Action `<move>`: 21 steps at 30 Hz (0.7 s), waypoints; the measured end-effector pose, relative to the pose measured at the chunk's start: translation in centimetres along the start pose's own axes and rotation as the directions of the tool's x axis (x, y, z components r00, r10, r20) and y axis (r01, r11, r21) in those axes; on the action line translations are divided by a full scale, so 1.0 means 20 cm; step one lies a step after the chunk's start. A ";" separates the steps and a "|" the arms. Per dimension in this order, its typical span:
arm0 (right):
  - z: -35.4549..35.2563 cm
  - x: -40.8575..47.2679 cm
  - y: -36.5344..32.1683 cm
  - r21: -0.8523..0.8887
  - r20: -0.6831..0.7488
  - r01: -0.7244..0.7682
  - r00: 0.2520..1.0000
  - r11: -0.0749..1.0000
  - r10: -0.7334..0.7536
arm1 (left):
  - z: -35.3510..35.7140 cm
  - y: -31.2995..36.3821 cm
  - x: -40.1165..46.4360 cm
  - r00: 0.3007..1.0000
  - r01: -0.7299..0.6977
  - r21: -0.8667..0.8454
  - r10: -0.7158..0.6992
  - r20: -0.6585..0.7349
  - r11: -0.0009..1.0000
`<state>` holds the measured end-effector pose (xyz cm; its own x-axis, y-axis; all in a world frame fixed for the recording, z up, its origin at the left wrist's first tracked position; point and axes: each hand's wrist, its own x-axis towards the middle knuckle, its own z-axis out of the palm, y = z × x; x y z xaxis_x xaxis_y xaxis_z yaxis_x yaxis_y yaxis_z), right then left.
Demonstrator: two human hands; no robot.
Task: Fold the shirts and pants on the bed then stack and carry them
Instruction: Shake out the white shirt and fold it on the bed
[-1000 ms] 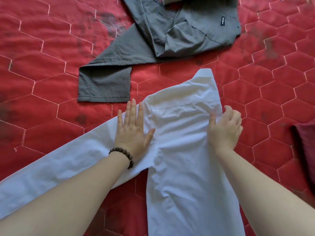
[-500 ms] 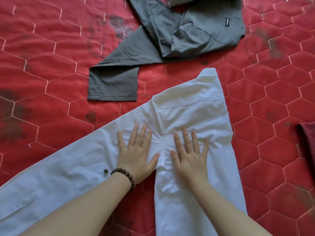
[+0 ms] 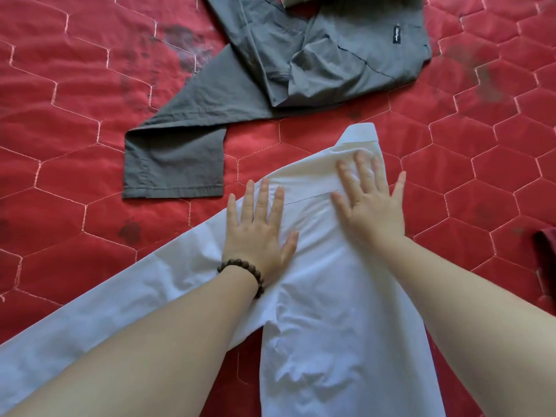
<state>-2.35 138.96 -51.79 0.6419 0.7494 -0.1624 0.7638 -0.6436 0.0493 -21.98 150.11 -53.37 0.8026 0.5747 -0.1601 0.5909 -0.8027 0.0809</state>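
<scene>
Right now I have my left hand [image 3: 255, 233] and right hand [image 3: 371, 206] pressed flat, fingers spread, on the white shirt [image 3: 325, 296] at frame centre.

Two hands are seen: one left hand [image 3: 255, 236] and one right hand [image 3: 371, 206], each with five fingers laid out straight. One beaded bracelet [image 3: 242, 273] is counted. One white shirt [image 3: 331, 296] is spread out, and one pair of grey pants [image 3: 301, 61] is counted beyond it. One red quilted bed [image 3: 75, 100] is shown. One dark red cloth [image 3: 546, 254] is partly seen at the right edge.
</scene>
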 end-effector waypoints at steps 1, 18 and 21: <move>0.00 0.02 0.03 0.074 0.023 -0.115 0.993 0.991 0.114 | 0.00 0.00 0.01 1.000 0.000 -0.009 0.000 -0.006 1.000; 0.12 -0.97 -0.36 0.117 0.133 -0.131 0.984 0.985 0.115 | 0.01 -0.16 -0.63 0.991 -0.045 -0.027 0.048 0.125 0.999; 0.12 -1.14 -0.37 0.063 0.237 -0.177 0.958 0.982 0.158 | 0.02 -0.33 -0.87 0.987 -0.002 0.026 -0.003 0.159 1.000</move>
<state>-22.84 126.33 -50.83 0.7200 0.5796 -0.3817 0.6319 -0.7749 0.0154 -39.81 145.34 -51.46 0.7777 0.5440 -0.3149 0.5873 -0.8075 0.0553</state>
